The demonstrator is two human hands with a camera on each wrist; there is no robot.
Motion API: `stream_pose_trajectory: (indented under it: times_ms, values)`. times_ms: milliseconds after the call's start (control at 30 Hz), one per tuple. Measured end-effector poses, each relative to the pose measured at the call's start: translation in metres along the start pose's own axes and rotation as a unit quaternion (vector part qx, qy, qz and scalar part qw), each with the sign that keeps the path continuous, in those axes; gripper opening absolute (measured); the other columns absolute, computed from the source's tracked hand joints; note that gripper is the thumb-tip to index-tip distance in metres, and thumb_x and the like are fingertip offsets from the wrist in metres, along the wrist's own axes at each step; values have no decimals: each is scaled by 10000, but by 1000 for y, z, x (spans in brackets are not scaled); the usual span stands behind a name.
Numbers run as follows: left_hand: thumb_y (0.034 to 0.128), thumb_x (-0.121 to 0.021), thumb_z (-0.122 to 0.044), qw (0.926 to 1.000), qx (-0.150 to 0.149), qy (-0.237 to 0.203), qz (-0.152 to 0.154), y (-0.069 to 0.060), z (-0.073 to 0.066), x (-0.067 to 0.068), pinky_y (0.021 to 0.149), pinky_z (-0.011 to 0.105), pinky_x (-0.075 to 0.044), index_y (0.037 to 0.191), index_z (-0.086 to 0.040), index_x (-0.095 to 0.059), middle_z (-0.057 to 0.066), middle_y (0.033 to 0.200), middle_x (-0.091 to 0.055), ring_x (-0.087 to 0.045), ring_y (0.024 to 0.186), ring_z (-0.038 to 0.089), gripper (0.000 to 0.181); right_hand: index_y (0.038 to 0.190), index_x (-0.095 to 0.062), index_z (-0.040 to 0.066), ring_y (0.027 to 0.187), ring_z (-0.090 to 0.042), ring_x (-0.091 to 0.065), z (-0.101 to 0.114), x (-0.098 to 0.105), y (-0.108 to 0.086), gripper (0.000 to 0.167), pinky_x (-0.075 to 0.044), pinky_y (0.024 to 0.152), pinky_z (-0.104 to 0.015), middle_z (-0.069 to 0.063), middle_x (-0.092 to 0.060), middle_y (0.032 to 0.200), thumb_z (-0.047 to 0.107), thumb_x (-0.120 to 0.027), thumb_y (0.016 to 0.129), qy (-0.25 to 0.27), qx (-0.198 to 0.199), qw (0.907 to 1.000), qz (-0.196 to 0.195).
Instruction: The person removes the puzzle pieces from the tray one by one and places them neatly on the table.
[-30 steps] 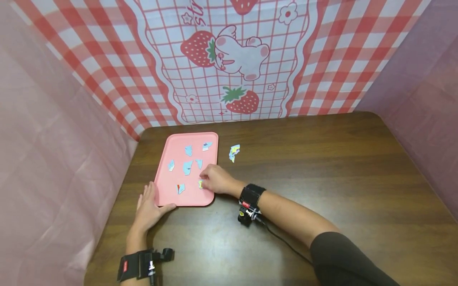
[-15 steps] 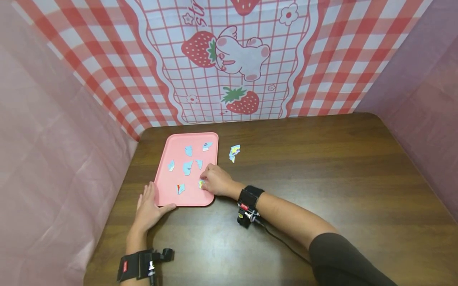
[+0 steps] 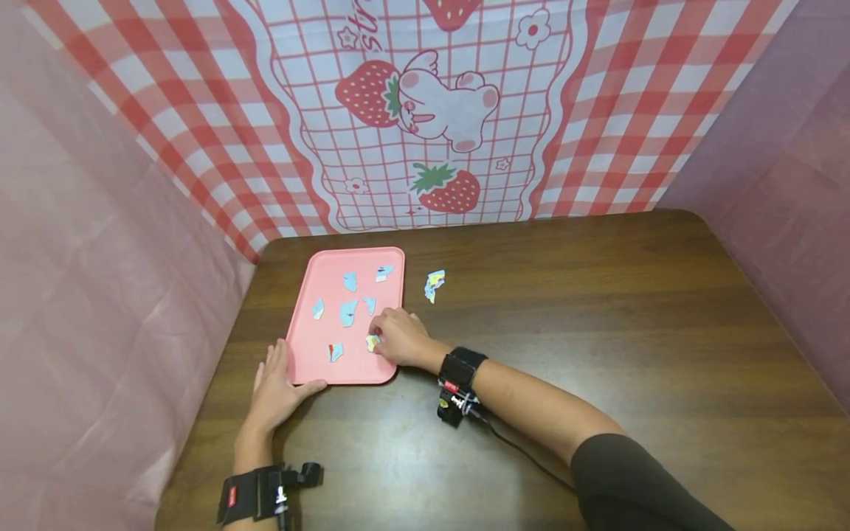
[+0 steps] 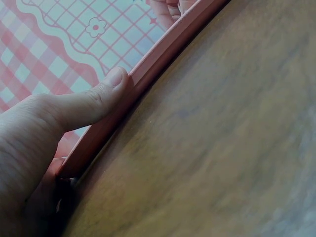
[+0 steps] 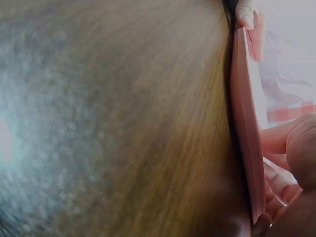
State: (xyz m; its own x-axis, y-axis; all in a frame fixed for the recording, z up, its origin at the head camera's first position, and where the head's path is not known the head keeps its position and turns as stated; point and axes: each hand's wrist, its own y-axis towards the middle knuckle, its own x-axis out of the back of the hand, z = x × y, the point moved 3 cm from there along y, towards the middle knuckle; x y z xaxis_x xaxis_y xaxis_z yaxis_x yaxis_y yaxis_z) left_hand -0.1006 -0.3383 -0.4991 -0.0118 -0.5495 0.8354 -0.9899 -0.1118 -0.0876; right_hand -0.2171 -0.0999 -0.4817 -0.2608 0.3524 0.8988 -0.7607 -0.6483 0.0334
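Note:
A pink tray (image 3: 308,324) lies at the left of the table with several small, irregular light-blue paper pieces spread over it. At its near left corner rests my left hand (image 3: 275,387), fingers along the left side and thumb along the front rim; the left wrist view has that thumb (image 4: 94,103) straight against the rim. My right hand (image 3: 403,338) reaches over the tray's right edge, its thumb and curled fingers pinching a yellow-and-blue paper piece (image 3: 372,344). Fingers partly cover that piece. In the right wrist view the tray wall (image 5: 247,128) hides it.
A larger jagged yellow-and-blue paper piece (image 3: 434,285) lies on the wooden table (image 3: 564,310), right of the tray. Behind stands a red-and-white checked cloth (image 3: 438,96) with strawberries. Pink cloth (image 3: 99,280) hangs at the left. A cable trails from the right wrist camera.
The yellow-and-blue piece under my right fingers has shifted and turned slightly, showing a bit more now. My right hand has barely moved. The left hand and tray stay put.

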Motion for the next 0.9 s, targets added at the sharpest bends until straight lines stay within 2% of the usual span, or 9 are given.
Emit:
stream_pose_trajectory:
  times_ms: [167, 433, 700, 900]
  values:
    - [809, -760, -598, 10000, 52, -1, 59, -1, -1, 0, 1189, 614, 15, 1559, 116, -29, 325, 1626, -23, 19, 1512, 467, 1268, 1059, -732, 212, 963, -153, -565, 0, 0, 0, 237, -408, 784, -340, 75, -612, 943, 266, -804, 840, 91, -145, 9998, -53]
    - [810, -766, -584, 10000, -2, -6, 23, 0, 0, 0, 1190, 614, 9, 1555, 124, -32, 331, 1623, -27, 11, 1510, 473, 1264, 957, -713, 238, 830, -95, -551, -1, 0, -1, 159, -371, 753, -342, 154, -574, 755, 204, -790, 822, 355, -229, 9988, -236]
    - [811, -764, -587, 10000, -15, 3, 38, -1, 0, 0, 1187, 620, 6, 1557, 121, -34, 328, 1625, -29, 6, 1510, 475, 1261, 981, -766, 231, 793, -47, -578, 0, 2, -1, 144, -377, 765, -343, 176, -623, 764, 201, -784, 842, 706, -325, 9966, -283]
    - [815, -761, -582, 10000, -10, 16, 58, -2, -1, 0, 1187, 621, 8, 1556, 123, -32, 330, 1624, -29, 10, 1509, 476, 1256, 935, -785, 227, 746, -46, -580, -1, 5, 1, 89, -394, 761, -350, 162, -644, 750, 223, -797, 847, 1069, -432, 9929, -307]
